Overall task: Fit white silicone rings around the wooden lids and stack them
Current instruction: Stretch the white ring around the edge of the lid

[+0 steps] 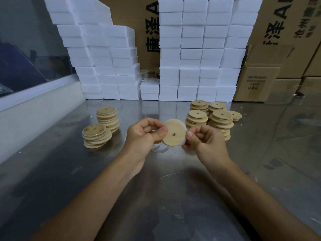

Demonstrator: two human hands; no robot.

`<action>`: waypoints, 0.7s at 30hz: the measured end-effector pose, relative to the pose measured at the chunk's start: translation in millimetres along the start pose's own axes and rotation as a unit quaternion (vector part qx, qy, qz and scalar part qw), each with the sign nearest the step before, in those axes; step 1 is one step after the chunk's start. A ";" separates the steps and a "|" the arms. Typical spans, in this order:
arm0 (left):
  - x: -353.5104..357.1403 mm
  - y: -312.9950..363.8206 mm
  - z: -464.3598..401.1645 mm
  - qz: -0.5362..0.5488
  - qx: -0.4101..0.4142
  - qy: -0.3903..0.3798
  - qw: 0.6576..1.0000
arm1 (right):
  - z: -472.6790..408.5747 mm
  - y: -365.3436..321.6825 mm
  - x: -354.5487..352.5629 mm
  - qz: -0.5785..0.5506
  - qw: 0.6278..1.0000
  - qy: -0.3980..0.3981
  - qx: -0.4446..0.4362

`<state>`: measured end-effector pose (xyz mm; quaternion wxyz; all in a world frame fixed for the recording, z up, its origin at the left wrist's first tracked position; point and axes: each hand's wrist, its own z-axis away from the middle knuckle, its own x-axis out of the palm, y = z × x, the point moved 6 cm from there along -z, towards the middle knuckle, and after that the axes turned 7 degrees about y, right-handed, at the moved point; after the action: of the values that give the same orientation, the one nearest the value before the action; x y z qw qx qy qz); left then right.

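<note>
Pinching wooden lid [174,134] btwn both grips: left hand [144,136], right hand [205,141] at edges.

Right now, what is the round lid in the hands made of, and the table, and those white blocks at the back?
The lid looks like pale unfinished wood: faint grain, matte face, small hole. The thin rim around it seems to be translucent white silicone. The table looks like brushed metal, probably stainless steel, with blurry reflections. The white blocks look like foam, though I can't be sure.
</note>
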<state>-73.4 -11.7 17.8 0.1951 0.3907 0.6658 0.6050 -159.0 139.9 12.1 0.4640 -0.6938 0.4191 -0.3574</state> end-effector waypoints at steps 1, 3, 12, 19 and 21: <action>0.1 0.3 -0.3 -0.004 0.001 -0.004 1.000 | -0.7 0.1 -0.7 0.009 1.000 0.002 -0.006; -1.9 1.6 -2.0 -0.045 0.019 -0.005 0.999 | -1.4 0.6 -1.4 0.052 0.998 0.003 -0.031; 10.7 8.0 5.3 -0.264 0.201 -0.046 0.942 | 8.4 -7.7 7.2 0.269 0.932 -0.017 -0.244; 3.1 7.1 1.2 -0.212 0.172 -0.023 0.962 | 3.6 2.5 8.0 0.170 0.975 -0.042 -0.138; 2.3 7.1 1.0 -0.202 0.166 -0.020 0.965 | 2.6 1.7 7.7 0.159 0.978 -0.044 -0.130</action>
<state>-72.0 -9.6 25.0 0.2590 0.2867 0.8179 0.4263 -154.1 133.4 10.5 0.4386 -0.6879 0.5458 -0.1909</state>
